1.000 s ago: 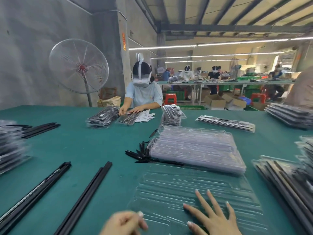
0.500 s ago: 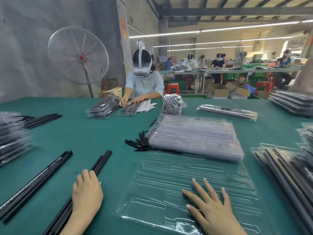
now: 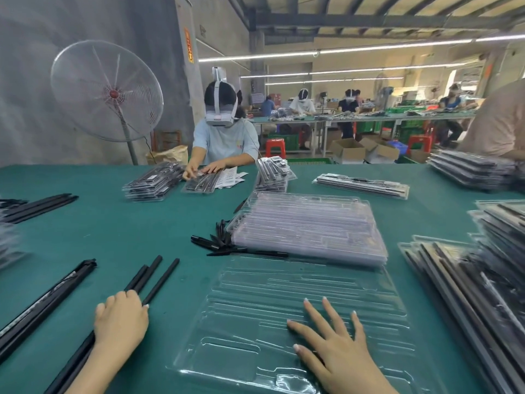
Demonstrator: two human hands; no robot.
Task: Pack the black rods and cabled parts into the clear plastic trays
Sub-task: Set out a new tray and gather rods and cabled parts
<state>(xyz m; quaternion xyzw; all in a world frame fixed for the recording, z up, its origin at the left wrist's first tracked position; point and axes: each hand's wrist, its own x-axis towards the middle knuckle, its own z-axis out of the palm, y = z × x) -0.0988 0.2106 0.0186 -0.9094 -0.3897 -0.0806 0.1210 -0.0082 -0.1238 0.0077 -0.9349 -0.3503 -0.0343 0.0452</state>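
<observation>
1. Two hands at work: left hand [image 3: 120, 319] curled over black rods [image 3: 153, 278] on green table [image 3: 119, 228], gripping them.
2. Right hand [image 3: 336, 346] flat, fingers spread, pressing empty clear tray [image 3: 284, 302].
3. Stack of clear trays [image 3: 309, 226] just behind; cabled parts [image 3: 218, 243] beside it.

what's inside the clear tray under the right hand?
Clear tray holds no rods or cabled parts in its visible slots. Only the right hand lies flat on it; slots beneath the palm are hidden.
</observation>
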